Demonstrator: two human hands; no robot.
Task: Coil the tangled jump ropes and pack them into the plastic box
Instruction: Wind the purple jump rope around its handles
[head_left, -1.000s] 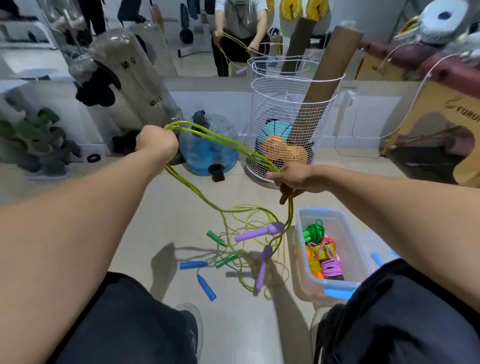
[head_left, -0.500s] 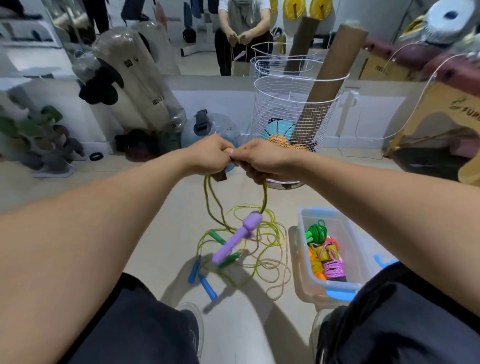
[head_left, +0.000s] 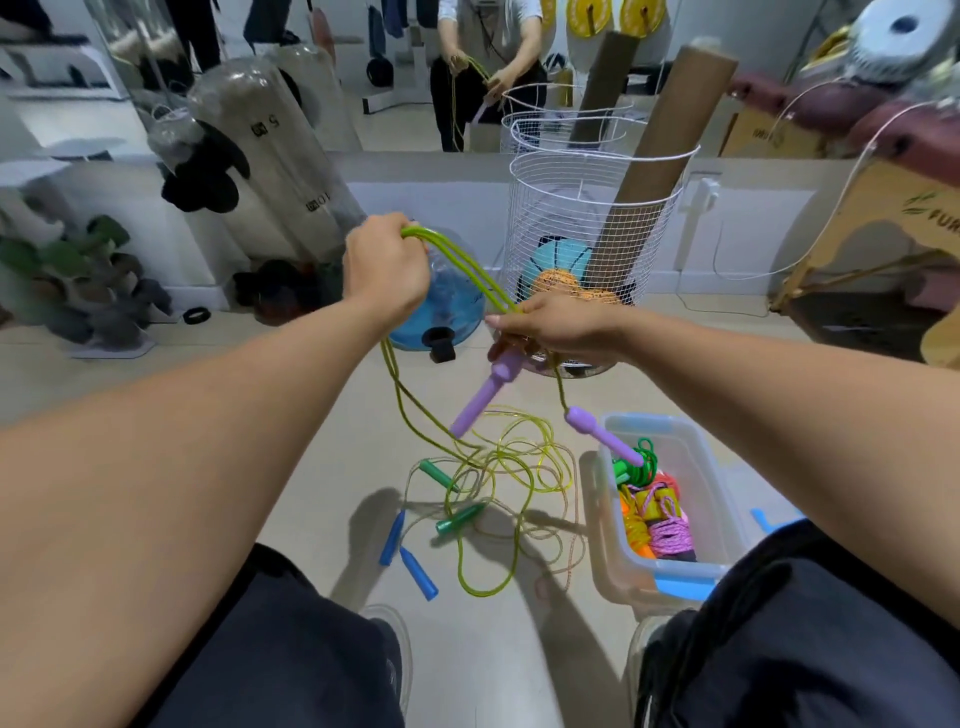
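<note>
Coiling yellow-green jump rope (head_left: 457, 265) in progress | left hand (head_left: 387, 270) fist-gripping loop bends; right hand (head_left: 558, 327) pinching strands beside purple handle (head_left: 485, 395) | remainder tangled on floor (head_left: 311, 405) near plastic box (head_left: 727, 499) | advice: keep loops equal, draw slack steadily, avoid snagging green handles (head_left: 460, 517).
</note>
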